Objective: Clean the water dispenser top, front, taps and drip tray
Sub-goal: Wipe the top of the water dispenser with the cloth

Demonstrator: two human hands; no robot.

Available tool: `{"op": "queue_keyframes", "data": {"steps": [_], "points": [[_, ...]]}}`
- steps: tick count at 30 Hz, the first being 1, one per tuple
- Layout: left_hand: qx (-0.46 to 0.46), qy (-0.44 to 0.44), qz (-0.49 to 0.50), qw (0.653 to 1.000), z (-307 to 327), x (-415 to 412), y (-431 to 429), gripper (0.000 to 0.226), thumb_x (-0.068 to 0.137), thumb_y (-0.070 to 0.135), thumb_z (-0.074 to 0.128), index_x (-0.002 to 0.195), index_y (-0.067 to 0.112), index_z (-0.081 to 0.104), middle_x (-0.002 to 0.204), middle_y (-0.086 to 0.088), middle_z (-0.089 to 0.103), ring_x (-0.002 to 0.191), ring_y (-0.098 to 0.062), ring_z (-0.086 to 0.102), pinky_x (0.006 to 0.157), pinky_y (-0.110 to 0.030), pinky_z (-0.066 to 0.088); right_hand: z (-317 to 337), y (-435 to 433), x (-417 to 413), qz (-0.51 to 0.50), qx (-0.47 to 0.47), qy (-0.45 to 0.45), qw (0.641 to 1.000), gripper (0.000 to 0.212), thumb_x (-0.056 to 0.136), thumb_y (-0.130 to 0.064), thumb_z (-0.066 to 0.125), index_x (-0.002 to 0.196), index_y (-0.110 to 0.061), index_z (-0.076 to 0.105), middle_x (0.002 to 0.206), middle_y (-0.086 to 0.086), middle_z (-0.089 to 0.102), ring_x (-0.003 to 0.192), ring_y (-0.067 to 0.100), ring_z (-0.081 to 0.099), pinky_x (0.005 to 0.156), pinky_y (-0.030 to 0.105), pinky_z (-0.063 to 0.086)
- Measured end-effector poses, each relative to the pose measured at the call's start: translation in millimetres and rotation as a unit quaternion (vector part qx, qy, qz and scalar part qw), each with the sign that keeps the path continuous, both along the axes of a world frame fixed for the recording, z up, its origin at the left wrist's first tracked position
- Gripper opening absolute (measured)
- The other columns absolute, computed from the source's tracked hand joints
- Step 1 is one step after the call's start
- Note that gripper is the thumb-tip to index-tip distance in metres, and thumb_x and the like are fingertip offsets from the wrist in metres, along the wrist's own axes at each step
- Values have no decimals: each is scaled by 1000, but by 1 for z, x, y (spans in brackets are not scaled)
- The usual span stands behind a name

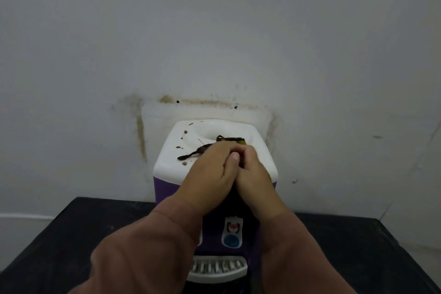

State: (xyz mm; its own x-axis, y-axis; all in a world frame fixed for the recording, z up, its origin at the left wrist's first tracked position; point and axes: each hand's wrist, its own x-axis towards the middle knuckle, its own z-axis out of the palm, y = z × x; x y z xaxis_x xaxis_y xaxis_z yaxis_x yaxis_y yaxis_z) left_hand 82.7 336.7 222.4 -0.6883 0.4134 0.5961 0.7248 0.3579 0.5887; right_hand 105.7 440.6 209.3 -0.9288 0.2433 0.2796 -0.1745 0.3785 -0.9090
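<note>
One pale wall [214, 31] fills the upper two thirds of the frame, marked at centre by a brownish stain outline and two small dark dots. One black table [71, 234] spans the bottom, its far edge meeting the wall and its dark surface showing broadly on both the left and right of the one water dispenser [167, 188]. The dispenser is purple with a white top and stands at centre, its back close to the wall. Two arms in brown sleeves, left sleeve [143, 258] and right sleeve [298, 258], rise from the bottom edge and converge over the dispenser's front. The left hand [210, 174] and right hand [256, 181] lie knuckles up, pressed side by side at the top's front edge. Their fingers curl down over one dark cloth [230, 139] with a yellow-green edge. Its far end and a thin dark tail stick out across the white top. One grey drip tray [218, 270] sits at lower centre between the sleeves. Above it is one tap panel [232, 231], red part over blue. At least five small dark marks dot the top's left side.
</note>
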Motion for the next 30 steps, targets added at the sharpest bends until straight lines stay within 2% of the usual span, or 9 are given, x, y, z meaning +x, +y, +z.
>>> {"op": "queue_keyframes", "data": {"steps": [4, 7, 10, 12, 14, 16, 19, 24, 30], "points": [[-58, -21, -12, 998, 2, -2, 10, 31, 97, 25, 36, 124, 25, 52, 116, 8, 62, 106, -6, 53, 92, -25, 42, 3, 12, 5, -1, -75, 8, 997, 26, 83, -16, 55, 101, -34, 59, 109, -12, 65, 104, 10, 61, 95, 40, 49], [-109, -54, 8, 993, -4, -7, 21, 53, 90, 28, 24, 140, 19, 37, 135, -2, 50, 126, -19, 42, 108, -32, 29, 2, 17, 3, -83, 30, 14, 996, 43, 85, -4, 50, 120, -27, 58, 145, -8, 37, 133, 11, 36, 107, 22, 30], [-183, -37, 24, 982, -7, -12, 26, 52, 94, 22, 25, 145, 18, 30, 146, -4, 39, 136, -21, 29, 115, -34, 15, 2, 23, 1, -100, 110, 12, 989, 49, 84, 2, 47, 127, -20, 55, 149, -4, 33, 136, 11, 30, 95, 6, 21], [-223, -16, 37, 974, -8, -14, 24, 50, 98, 20, 30, 147, 19, 25, 150, -4, 35, 139, -23, 25, 115, -33, 14, 6, 27, -2, -117, 152, -1, 981, 36, 85, -2, 46, 112, -14, 66, 145, 0, 40, 132, 15, 36, 91, 8, 22], [-254, 16, 56, 965, -13, -14, 20, 53, 97, 26, 34, 148, 19, 21, 151, -1, 33, 142, -22, 22, 115, -32, 11, 12, 27, -9, -119, 175, -20, 977, 30, 85, -11, 41, 79, -14, 70, 117, -4, 55, 117, 19, 46, 88, 18, 26], [-256, 30, 68, 964, -18, -11, 14, 58, 94, 36, 40, 147, 20, 23, 150, 2, 34, 142, -19, 21, 115, -31, 8, 14, 27, -17, -114, 189, -26, 975, 31, 84, -12, 39, 65, -17, 63, 99, -8, 55, 108, 18, 48, 86, 22, 29], [-233, 56, 104, 965, -21, -8, -2, 55, 91, 46, 43, 141, 23, 37, 144, 6, 42, 138, -15, 26, 114, -29, 12, 4, 27, -25, -128, 197, -14, 972, 29, 88, -9, 42, 98, -12, 69, 139, -3, 48, 128, 14, 41, 95, 16, 25], [-170, 56, 191, 965, -27, -12, -18, 43, 87, 53, 40, 114, 23, 58, 117, 7, 59, 122, -17, 44, 109, -35, 23, -11, 25, -22, -131, 203, 45, 969, 30, 93, -13, 44, 116, -8, 62, 138, 2, 49, 129, 12, 41, 103, 14, 21], [-229, 121, 187, 948, -28, -4, 12, 41, 79, 33, 39, 109, 24, 66, 104, 7, 69, 102, -22, 62, 96, -40, 44, -17, 24, -27, -138, 212, 50, 966, 33, 91, -6, 42, 117, -7, 62, 134, 4, 53, 124, 14, 45, 105, 16, 24]]}}
